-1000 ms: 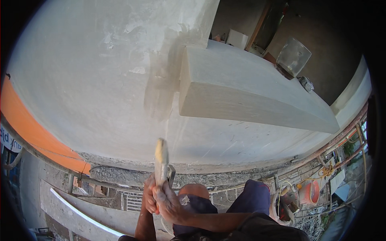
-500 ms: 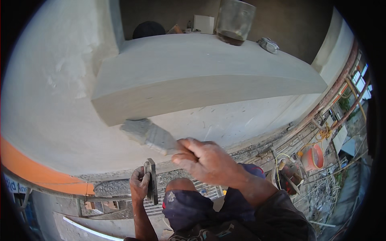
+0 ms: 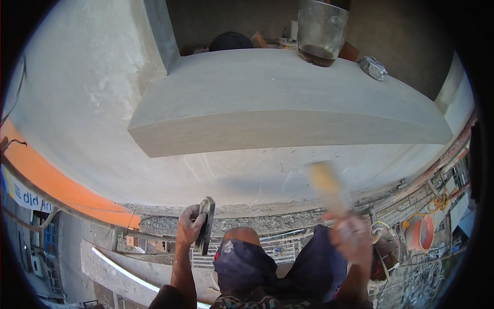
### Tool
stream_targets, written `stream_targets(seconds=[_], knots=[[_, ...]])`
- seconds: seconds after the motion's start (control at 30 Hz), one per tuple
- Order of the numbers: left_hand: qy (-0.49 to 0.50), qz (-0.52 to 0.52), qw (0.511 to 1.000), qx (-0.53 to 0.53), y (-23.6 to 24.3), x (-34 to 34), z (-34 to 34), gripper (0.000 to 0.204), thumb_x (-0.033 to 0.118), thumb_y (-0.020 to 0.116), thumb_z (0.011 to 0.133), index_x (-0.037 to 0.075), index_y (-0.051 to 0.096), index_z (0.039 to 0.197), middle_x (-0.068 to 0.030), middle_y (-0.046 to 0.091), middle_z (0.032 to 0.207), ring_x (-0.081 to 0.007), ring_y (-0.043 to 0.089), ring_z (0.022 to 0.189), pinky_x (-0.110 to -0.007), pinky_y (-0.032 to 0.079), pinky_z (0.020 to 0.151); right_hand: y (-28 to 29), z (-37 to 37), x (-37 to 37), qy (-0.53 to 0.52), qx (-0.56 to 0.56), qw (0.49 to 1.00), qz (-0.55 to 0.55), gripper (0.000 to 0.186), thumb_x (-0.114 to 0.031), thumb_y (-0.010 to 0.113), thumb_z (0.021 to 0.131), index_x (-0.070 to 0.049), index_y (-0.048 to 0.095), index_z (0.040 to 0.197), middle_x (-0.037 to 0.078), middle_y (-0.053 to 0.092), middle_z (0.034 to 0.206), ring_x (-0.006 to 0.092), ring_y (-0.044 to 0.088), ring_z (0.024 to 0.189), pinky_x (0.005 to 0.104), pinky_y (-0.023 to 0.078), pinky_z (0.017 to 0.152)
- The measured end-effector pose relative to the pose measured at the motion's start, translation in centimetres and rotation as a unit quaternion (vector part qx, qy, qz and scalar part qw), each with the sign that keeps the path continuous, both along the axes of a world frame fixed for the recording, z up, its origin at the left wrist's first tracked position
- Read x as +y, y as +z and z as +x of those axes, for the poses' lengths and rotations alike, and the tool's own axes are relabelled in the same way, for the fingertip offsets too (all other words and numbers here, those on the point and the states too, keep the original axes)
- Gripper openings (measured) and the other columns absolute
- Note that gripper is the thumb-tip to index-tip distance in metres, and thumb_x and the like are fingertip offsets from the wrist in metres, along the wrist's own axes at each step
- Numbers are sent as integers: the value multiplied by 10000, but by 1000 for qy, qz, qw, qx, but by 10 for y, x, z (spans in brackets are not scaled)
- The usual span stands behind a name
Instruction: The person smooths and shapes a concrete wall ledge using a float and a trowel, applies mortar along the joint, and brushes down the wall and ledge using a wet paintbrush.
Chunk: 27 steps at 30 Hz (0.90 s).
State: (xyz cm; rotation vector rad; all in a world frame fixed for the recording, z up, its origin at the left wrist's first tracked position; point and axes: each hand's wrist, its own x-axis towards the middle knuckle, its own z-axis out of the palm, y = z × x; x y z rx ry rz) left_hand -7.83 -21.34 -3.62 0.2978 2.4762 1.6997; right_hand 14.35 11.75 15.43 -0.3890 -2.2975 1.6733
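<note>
My right hand (image 3: 351, 239), smeared by motion, is closed round the handle of a wide paintbrush (image 3: 328, 181). Its yellowish bristles point up toward the wall (image 3: 247, 177) below the grey ledge and are blurred; whether they touch it I cannot tell. Lower left, my left hand (image 3: 189, 225) grips a dark, flat float (image 3: 207, 226) by its back, held on edge above my knee. The smooth grey ledge (image 3: 288, 126) stretches across in front of me, its front face above both hands.
A clear glass (image 3: 321, 33) with a little dark liquid stands on the ledge, beside a crumpled silvery packet (image 3: 373, 68). At right sit an orange bucket (image 3: 420, 232) and a second bucket (image 3: 386, 252) with tools. An orange band (image 3: 72, 180) runs along the lower left wall.
My right hand has swung right and down, taking the brush away from the ledge's lower left corner. The view has shifted; my left hand still holds the float.
</note>
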Motion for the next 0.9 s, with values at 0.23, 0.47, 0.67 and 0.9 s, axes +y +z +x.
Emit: stream_targets(seconds=[0.23, 0.47, 0.67, 0.9], knots=[[-78, -28, 988, 127, 27, 37, -7, 254, 139, 626, 854, -51, 620, 1022, -124, 664, 820, -176, 625, 744, -308, 498, 713, 35, -106, -67, 222, 62, 967, 109, 342, -299, 573, 935, 20, 624, 1048, 119, 588, 638, 205, 610, 572, 353, 455, 551], [-48, 0, 997, 61, 2, 6, -14, 209, 85, 584, 873, -59, 606, 1023, -37, 622, 770, -86, 533, 669, -249, 440, 608, 36, -59, 22, 95, -22, 995, -8, 354, -314, 576, 938, 24, 662, 1000, 45, 577, 637, 113, 563, 579, 293, 454, 537], [-37, -42, 998, 33, 8, 7, -12, 212, 83, 585, 870, -51, 607, 1034, -34, 629, 782, -84, 536, 666, -240, 434, 598, 30, 42, 129, -188, 17, 981, 35, 371, -325, 498, 964, -1, 676, 999, 5, 516, 589, 64, 457, 456, 229, 346, 407], [-23, -117, 992, 35, 23, -2, -11, 249, 97, 608, 857, -61, 619, 1050, -61, 662, 824, -104, 594, 716, -251, 478, 648, -47, 41, 101, -329, 130, 933, -62, 389, -338, 450, 983, -13, 652, 1052, 17, 508, 580, 93, 447, 454, 247, 350, 425]])
